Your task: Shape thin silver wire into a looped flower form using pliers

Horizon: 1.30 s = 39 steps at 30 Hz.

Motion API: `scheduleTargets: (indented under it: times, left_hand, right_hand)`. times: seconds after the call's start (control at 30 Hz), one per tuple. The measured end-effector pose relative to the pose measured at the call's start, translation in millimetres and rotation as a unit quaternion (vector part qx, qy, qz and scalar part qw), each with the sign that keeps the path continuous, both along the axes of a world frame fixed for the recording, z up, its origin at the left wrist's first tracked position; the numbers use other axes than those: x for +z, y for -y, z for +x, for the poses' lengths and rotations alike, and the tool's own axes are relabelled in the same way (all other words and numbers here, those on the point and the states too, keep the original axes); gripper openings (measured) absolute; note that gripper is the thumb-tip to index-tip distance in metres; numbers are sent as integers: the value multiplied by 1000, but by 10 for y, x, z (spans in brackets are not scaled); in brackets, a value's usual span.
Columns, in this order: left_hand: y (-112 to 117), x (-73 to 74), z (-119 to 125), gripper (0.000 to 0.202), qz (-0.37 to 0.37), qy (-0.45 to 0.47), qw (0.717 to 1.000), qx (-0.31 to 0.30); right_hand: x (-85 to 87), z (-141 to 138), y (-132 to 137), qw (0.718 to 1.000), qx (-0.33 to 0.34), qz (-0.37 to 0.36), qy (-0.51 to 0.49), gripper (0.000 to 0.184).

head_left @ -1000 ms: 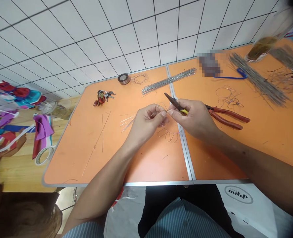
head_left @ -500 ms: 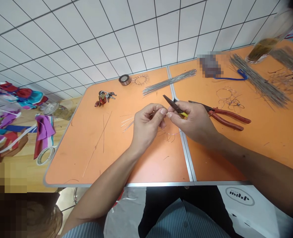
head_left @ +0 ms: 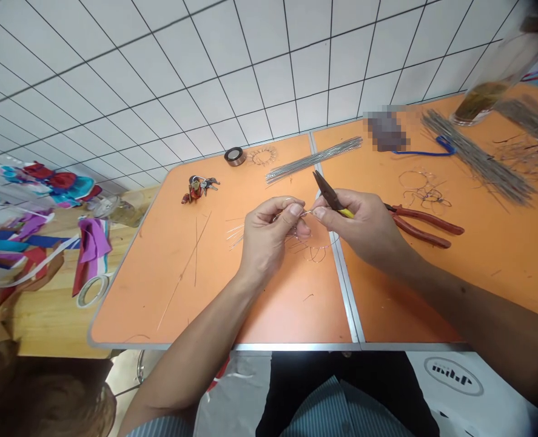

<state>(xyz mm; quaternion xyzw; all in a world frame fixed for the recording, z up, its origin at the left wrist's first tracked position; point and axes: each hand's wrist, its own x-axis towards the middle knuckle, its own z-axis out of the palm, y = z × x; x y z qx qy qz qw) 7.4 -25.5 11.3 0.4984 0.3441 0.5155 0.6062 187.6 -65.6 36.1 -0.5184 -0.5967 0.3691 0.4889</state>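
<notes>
Both hands are raised just above the middle of the orange desk (head_left: pixel 182 285), close to the seam between its two panels.

Left hand (head_left: pixel 269 233): grip closed, thumb and forefinger pinching a thin wire (head_left: pixel 305 212). The wire curves in a loop above the knuckles.

Right hand (head_left: pixel 359 227): grip closed too. Its thumb and forefinger tips pinch the same wire just beside the left fingertips. Yellow-handled pliers (head_left: pixel 330 193) are tucked in the palm, the dark nose pointing up and away over the forefinger. I cannot tell whether the nose is parted.

The wire spans the small gap between the two hands, clear of the desk.

Under the hands, a tangle of bent wire loops (head_left: pixel 316 250) lies on the desk. Red-handled pliers (head_left: pixel 421 221) lie flat just right of the right hand. A bundle of straight wires (head_left: pixel 312 159) lies beyond the hands, near the wall. A tape roll (head_left: pixel 235 156) and a bunch of keys (head_left: pixel 198 185) sit at the far left. A second, larger wire bundle (head_left: pixel 473 158) and a glass jar (head_left: pixel 482 97) are at the far right. Coloured ribbons (head_left: pixel 91 243) hang off the desk's left side.
</notes>
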Motion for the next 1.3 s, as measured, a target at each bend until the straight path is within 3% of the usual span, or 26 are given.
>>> scheduleTargets:
  times: [0.4, 0.63, 1.1, 1.3]
  left_hand:
    - [-22, 17, -4, 31, -34, 27, 999, -11]
    - [-55, 25, -28, 29, -64, 29, 997, -43]
    - [-72, 17, -23, 33, -54, 13, 998, -28]
    - [-96, 7, -44, 30, -43, 17, 999, -28]
  right_hand:
    - [-55, 47, -39, 997, 23, -56, -47, 18]
    - [-12, 43, -27, 999, -5, -41, -30, 17]
    - [25, 32, -4, 1000, 16, -25, -6, 18]
    - [-33, 93, -19, 998, 24, -27, -54, 50]
